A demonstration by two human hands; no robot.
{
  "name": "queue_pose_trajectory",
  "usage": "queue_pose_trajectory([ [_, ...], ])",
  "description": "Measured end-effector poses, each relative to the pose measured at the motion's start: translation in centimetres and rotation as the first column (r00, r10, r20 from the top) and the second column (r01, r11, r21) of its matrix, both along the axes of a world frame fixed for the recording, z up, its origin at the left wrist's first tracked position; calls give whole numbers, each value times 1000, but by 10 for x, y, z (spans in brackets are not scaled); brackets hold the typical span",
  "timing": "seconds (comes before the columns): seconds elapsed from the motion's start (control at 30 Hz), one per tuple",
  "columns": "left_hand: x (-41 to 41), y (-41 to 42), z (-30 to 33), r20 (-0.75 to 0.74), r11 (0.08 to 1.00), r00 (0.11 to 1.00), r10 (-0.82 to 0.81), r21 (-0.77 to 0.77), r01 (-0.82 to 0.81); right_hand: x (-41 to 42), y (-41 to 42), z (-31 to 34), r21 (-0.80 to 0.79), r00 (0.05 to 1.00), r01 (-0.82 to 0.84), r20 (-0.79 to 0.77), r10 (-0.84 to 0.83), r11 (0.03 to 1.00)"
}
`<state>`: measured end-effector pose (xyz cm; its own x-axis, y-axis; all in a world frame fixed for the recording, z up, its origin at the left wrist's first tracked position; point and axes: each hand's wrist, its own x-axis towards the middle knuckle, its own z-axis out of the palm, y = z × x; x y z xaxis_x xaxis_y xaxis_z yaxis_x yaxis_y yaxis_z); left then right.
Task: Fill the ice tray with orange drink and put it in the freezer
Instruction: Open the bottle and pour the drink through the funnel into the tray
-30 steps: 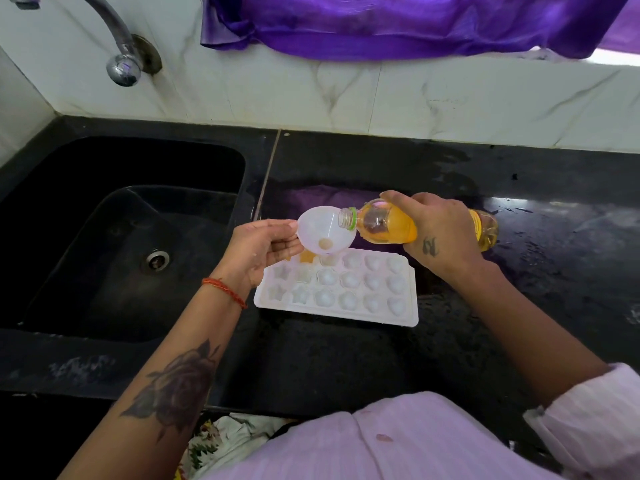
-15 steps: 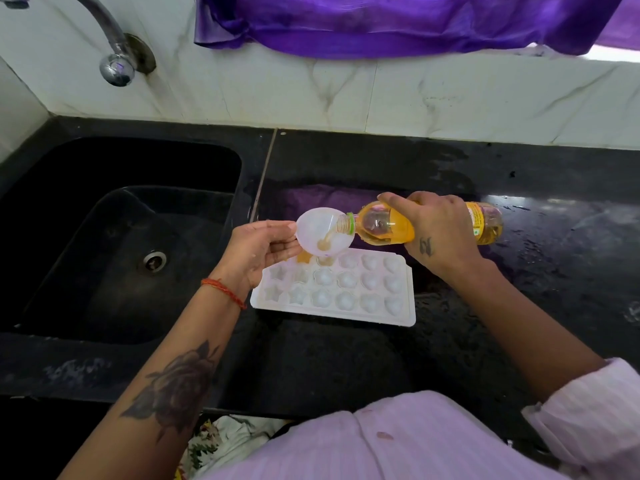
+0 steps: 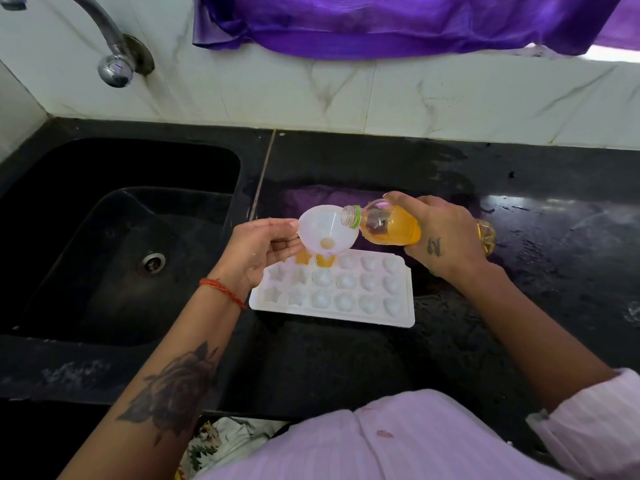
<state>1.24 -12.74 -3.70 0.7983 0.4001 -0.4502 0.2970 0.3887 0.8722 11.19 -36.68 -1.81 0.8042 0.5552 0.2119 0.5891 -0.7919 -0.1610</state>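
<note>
Now pouring: our right hand [image 3: 446,237] grips the tilted bottle [image 3: 391,226], its mouth at the funnel [image 3: 325,230] rim.
Funnel: left hand [image 3: 259,251] fingers pinch it over the ice tray [image 3: 332,317], mid-frame on the counter [image 3: 346,358].
Next: we judge the funnel must shift to an empty cell.
Change: a second top-row cell now shows orange.

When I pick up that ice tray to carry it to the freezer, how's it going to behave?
The tray looks like thin white plastic, so it may flex if lifted by one end. Its open cells, two already orange, would probably slosh when tilted. The counter looks wet, so its underside may be slippery.
</note>
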Motion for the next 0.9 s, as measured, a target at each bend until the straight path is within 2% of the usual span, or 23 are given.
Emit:
queue_pose_trajectory([
  [0.5, 17, -26, -9, -13, 997, 997, -72, -11, 72, -1, -29, 0, -92, 996, 42, 83, -34, 995],
  [0.9, 18, -28, -10, -38, 998, 998, -55, 17, 56, 1, -29, -2, -105, 994, 45, 109, -33, 993],
])
